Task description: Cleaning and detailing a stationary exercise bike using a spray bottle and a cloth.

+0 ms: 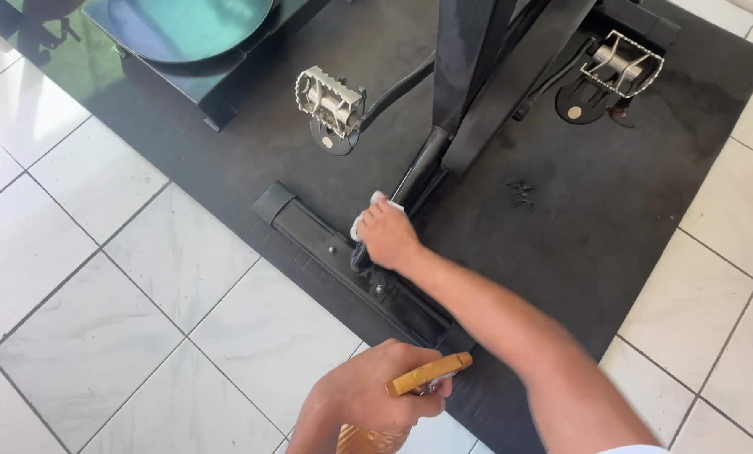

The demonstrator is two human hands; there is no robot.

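Wiping step: right hand (pixel 386 235) presses white cloth (pixel 368 212) on bike frame tube (pixel 418 172) above base bar (pixel 343 256); left hand (pixel 368 395) grips gold spray bottle (pixel 410 395) near; next likely needs firm strokes along tube

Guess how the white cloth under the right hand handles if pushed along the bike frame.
The small white cloth looks floppy: it bunches under the right hand. Probably very light. Likely slides easily on the smooth black exercise-bike frame, but may snag at joints.
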